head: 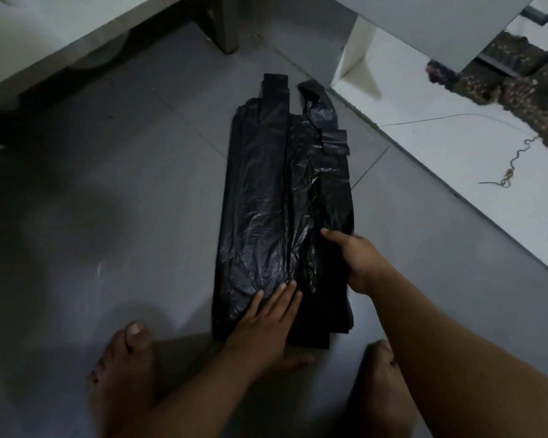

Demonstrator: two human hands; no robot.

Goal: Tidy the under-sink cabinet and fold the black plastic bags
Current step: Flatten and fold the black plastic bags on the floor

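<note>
Grey tiled floor (114, 191): long crinkled black plastic bag (266, 200) pressed flat by left hand (266, 324), fingers straight; right edge pinched by right hand (358, 257).

Grey tiled floor (114, 191), bearing a long flattened black plastic bag (266, 200) and two bare feet (124, 368)

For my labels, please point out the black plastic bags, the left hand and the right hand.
black plastic bags (260, 197), head view, middle.
left hand (266, 324), head view, back.
right hand (358, 257), head view, back.
</note>
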